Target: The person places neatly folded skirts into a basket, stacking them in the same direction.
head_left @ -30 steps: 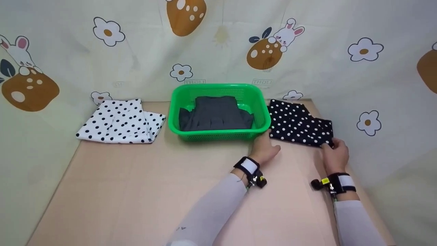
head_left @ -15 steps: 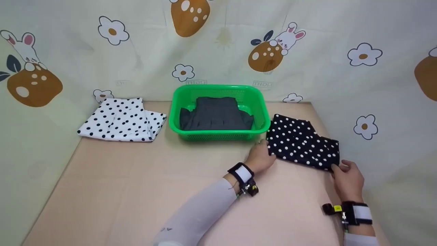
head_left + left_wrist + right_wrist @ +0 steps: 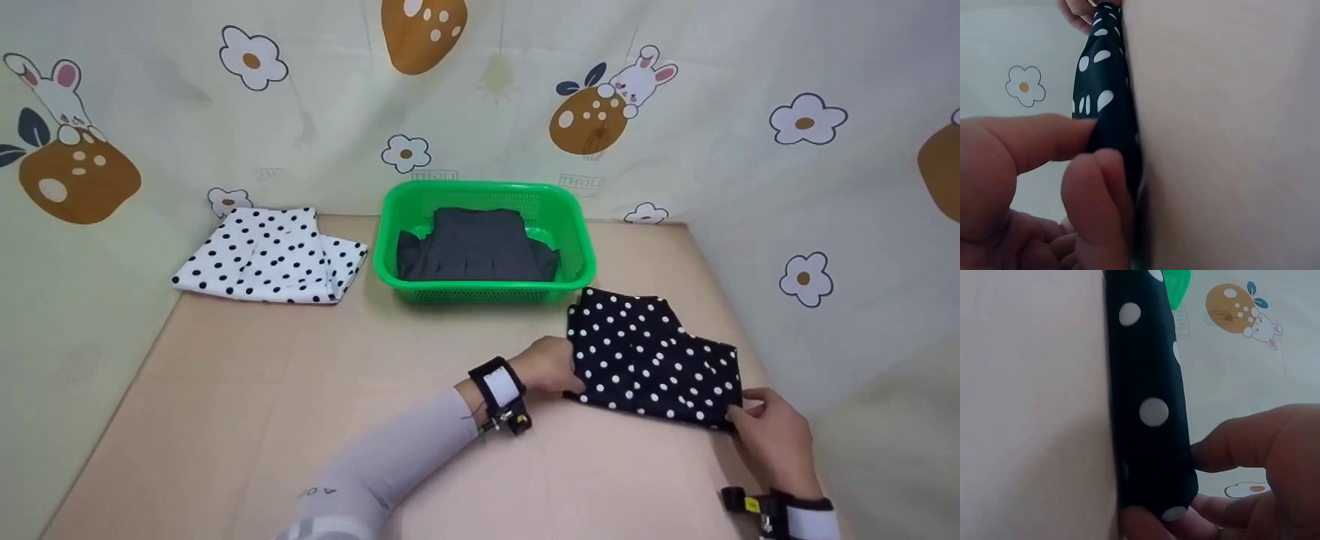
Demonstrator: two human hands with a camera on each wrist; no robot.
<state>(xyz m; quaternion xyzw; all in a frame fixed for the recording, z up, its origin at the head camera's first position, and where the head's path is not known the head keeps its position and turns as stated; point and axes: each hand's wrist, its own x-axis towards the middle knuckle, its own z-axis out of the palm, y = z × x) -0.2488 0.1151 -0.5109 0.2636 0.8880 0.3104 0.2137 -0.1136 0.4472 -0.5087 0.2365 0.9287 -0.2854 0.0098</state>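
A folded black garment with white polka dots (image 3: 645,360) lies at the right of the table, in front of the basket's right corner. My left hand (image 3: 547,364) grips its left edge, thumb on top. At the opposite, right-front corner, my right hand (image 3: 776,435) pinches the cloth between thumb and fingers. The left wrist view shows the left thumb and fingertips at the garment's edge (image 3: 1112,101), with the other hand at its far end. In the right wrist view, the right hand's thumb (image 3: 1224,444) presses on the folded layers (image 3: 1151,382) while fingers reach under the corner.
A green plastic basket (image 3: 487,286) stands at the back middle, holding a folded dark grey garment (image 3: 480,247). To its left lies a folded white garment with black dots (image 3: 262,259). Patterned curtain-like walls (image 3: 465,105) border the table's (image 3: 262,420) back and sides.
Both hands have drawn the black dotted garment toward the front, away from its place beside the basket. The basket and white garment stay put.
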